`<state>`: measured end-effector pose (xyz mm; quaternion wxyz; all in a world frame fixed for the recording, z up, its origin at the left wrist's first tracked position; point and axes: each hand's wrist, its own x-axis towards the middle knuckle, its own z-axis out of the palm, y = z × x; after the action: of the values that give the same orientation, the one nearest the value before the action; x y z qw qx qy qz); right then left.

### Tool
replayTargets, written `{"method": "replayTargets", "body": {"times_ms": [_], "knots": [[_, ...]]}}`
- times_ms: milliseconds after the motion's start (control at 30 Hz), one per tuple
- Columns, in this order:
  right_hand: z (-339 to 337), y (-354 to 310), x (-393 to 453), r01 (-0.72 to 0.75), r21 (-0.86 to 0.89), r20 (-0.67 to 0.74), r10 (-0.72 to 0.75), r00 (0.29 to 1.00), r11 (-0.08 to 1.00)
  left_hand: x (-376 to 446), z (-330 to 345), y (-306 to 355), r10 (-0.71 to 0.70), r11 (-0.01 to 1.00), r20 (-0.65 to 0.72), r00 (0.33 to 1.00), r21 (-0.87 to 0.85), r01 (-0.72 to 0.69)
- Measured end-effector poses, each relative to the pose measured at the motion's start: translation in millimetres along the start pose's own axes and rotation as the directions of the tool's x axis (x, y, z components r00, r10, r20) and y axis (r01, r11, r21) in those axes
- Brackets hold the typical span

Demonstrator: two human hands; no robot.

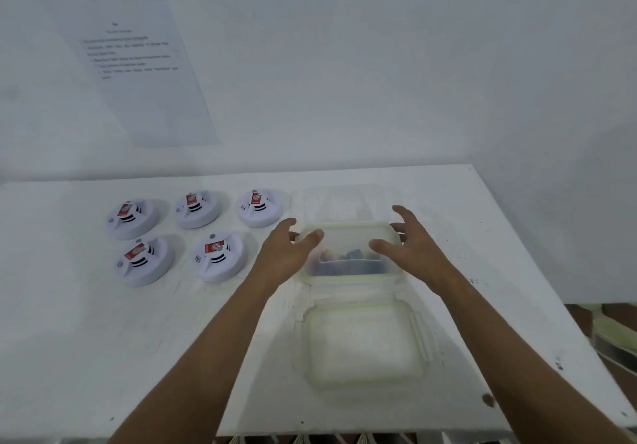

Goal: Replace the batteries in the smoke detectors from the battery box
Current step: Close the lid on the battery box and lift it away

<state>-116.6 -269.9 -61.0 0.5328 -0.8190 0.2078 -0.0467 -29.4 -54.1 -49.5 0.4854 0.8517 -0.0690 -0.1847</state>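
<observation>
Batteries, dark blue through frosted plastic, lie in the battery box [350,254], a rounded-rectangle tub with a pale green rim that sits on the white bench [103,340]. The left hand [287,254] hovers at the box's left edge and the right hand [410,243] at its right edge, both with fingers spread and loose, grasping nothing; whether any fingertip touches the rim is unclear. Just nearer the person than the box lies a similar clear container [365,343], seemingly empty, and a third clear tray [348,202] sits behind the box. Left of the box, five smoke detectors [220,257] stand in two rows, round white plastic domes with black vents and red labels. The box looks light, stiff and rather slick, so a hold on both short sides under the rim should serve best. The detectors seem hard-shelled and light, probably best gripped round the edge. A printed sheet [138,64] hangs on the wall beyond the box.
</observation>
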Motion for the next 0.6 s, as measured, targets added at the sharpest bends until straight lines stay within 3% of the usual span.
{"method": "replayTargets", "body": {"times_ms": [233,600], "knots": [[12.2,1.2,4.0,0.02,0.053,-0.002,-0.02,1.0,0.998,15.2,6.9,-2.0,0.037,0.997,-0.018,0.999,-0.064,-0.038],[10.4,6.1,2.4,0.059,0.085,0.041,-0.062,0.997,0.995,17.2,7.5,-15.7,0.082,0.976,0.072,0.994,-0.206,-0.066]]}}
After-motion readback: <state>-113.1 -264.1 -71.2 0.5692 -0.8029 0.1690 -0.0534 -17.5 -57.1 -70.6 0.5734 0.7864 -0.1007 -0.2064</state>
